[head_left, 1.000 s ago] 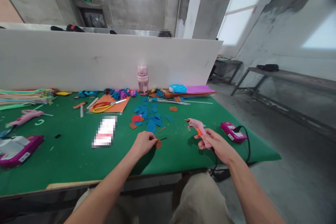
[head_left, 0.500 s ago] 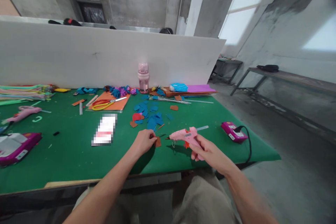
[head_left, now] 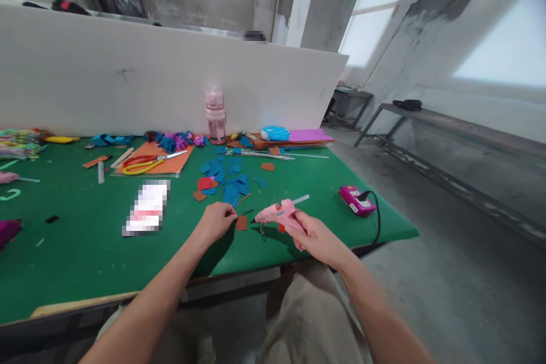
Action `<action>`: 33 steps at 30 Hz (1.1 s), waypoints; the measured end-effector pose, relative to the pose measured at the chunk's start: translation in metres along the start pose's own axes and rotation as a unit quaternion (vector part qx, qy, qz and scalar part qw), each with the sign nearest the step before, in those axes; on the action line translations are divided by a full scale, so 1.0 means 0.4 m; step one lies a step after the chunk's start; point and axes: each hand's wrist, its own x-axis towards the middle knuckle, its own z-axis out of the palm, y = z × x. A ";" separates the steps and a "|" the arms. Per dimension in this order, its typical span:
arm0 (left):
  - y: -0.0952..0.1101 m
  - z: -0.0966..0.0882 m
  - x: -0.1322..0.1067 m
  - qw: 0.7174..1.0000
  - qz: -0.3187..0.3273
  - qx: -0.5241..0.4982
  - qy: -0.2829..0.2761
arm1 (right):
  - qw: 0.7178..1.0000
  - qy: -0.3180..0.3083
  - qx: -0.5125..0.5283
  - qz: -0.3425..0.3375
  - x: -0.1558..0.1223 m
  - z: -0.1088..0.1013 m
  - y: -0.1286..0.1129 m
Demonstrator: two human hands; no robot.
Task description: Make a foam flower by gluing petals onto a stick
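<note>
My right hand (head_left: 313, 233) is wrapped round the handle of a pink hot glue gun (head_left: 275, 213), a clear glue stick (head_left: 302, 199) poking out of its back end. The nozzle points left, just short of a small brown piece (head_left: 241, 223) on the table. My left hand (head_left: 217, 219) is closed in a pinch at that piece's left edge. From its fingertips a thin dark stem (head_left: 246, 212) reaches right, above the brown piece. Under the glue gun lies a small red piece (head_left: 281, 228), partly hidden. Blue cut pieces (head_left: 234, 189) lie beyond my hands.
Scissors (head_left: 143, 165) rest on an orange sheet (head_left: 174, 166), near a blurred-out white phone-shaped thing (head_left: 147, 207). A pink bottle (head_left: 215, 116) stands against the white board (head_left: 170, 79). At the right sits a magenta box (head_left: 357, 201) with a black cable. Another glue gun (head_left: 8, 177) is at far left.
My view has swung to the right, so the scene sits further left. The glue gun's nozzle is slightly closer to the brown piece. My left hand has barely moved on the table.
</note>
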 end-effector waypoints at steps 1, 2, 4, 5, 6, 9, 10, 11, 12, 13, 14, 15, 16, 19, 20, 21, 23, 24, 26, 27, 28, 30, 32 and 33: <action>0.000 0.001 0.001 1.000 -0.001 0.003 0.003 | 1.000 0.004 -0.005 -0.002 0.001 0.004 -0.004; -0.001 0.002 0.002 1.000 0.000 0.005 0.007 | 1.000 0.009 -0.010 -0.004 0.001 0.007 -0.007; -0.001 0.006 0.006 1.000 0.012 0.003 0.011 | 1.000 0.018 -0.013 -0.007 0.003 0.014 -0.012; 0.000 0.008 0.008 1.000 0.020 0.001 0.008 | 1.000 0.024 -0.012 -0.007 0.004 0.016 -0.014; 0.001 0.011 0.011 1.000 0.025 0.002 0.003 | 1.000 0.029 -0.010 -0.007 0.005 0.017 -0.015; 0.005 0.018 0.017 1.000 0.017 0.014 -0.010 | 0.999 0.037 -0.001 -0.002 0.005 0.016 -0.017; 0.005 0.020 0.019 1.000 0.010 0.017 -0.012 | 0.999 0.040 -0.002 0.000 0.005 0.016 -0.016; 0.005 0.021 0.020 1.000 0.004 0.019 -0.013 | 0.999 0.043 -0.003 0.001 0.004 0.015 -0.015; 0.005 0.022 0.021 1.000 0.001 0.020 -0.014 | 0.999 0.047 -0.005 0.001 0.003 0.016 -0.013; 0.004 0.023 0.021 1.000 0.001 0.021 -0.015 | 0.999 0.049 -0.006 0.001 0.003 0.017 -0.011; 0.003 0.023 0.022 1.000 0.001 0.022 -0.014 | 0.999 0.050 -0.007 -0.002 0.002 0.019 -0.009; 0.002 0.023 0.022 1.000 0.003 0.022 -0.012 | 0.999 0.050 -0.006 -0.006 0.002 0.021 -0.007; 0.001 0.024 0.023 1.000 0.003 0.022 -0.008 | 0.999 0.048 -0.004 -0.010 0.002 0.023 -0.006; 0.002 0.025 0.027 0.999 0.005 0.032 0.002 | 0.998 0.053 -0.009 -0.015 0.002 0.031 -0.004; 0.003 0.026 0.029 0.999 0.005 0.037 0.001 | 0.998 0.057 -0.011 -0.014 0.002 0.032 -0.004; 0.004 0.027 0.031 0.999 0.006 0.043 -0.001 | 0.998 0.061 -0.013 -0.012 0.002 0.033 -0.004; 0.007 0.029 0.034 0.999 0.006 0.051 -0.006 | 0.998 0.064 -0.014 -0.010 0.002 0.033 -0.006; 0.007 0.030 0.034 0.999 0.003 0.053 -0.008 | 0.998 0.064 -0.014 -0.010 0.001 0.033 -0.006; 0.008 0.030 0.031 0.998 -0.002 0.054 -0.011 | 0.998 0.065 -0.017 -0.012 0.000 0.034 -0.006; 0.007 0.029 0.028 0.999 -0.003 0.052 -0.014 | 0.997 0.066 -0.021 -0.015 -0.001 0.035 -0.006; 0.007 0.027 0.025 0.999 -0.003 0.048 -0.015 | 0.997 0.069 -0.026 -0.019 -0.002 0.036 -0.006; 0.007 0.022 0.020 0.999 0.004 0.042 -0.010 | 0.996 0.075 -0.036 -0.028 -0.003 0.040 -0.003; 0.008 0.017 0.019 0.999 0.015 0.044 0.001 | 0.995 0.080 -0.039 -0.033 -0.003 0.043 0.000; 0.009 0.014 0.020 0.999 0.019 0.048 0.005 | 0.995 0.082 -0.040 -0.034 -0.003 0.045 0.002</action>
